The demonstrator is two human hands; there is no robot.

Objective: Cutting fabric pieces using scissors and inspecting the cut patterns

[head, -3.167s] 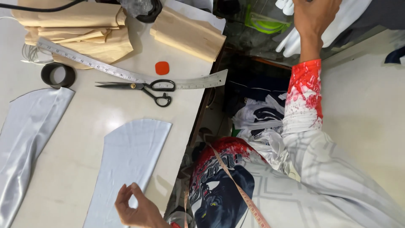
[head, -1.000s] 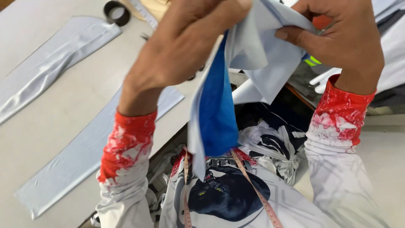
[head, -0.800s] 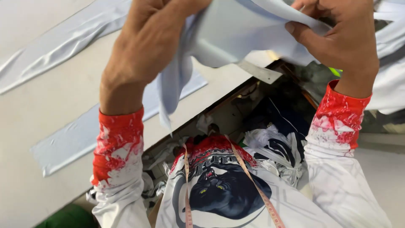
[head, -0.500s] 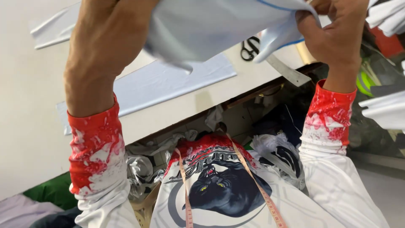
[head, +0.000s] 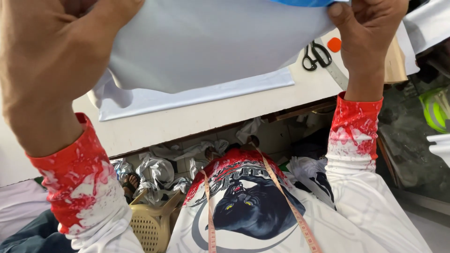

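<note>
We see a long pale worktable running across the view, its top smooth and evenly lit, its front edge trimmed with a dark strip. Under it lie crumpled scraps of pale cloth in shadow. A beige plastic chair with a perforated seat stands below the table edge (only part of it shows). At the right, beyond the table's end, we make out a dark, dim floor and something bright green.

Black scissors, orange disc and metal ruler on the white table; yellow plastic chair below.
</note>
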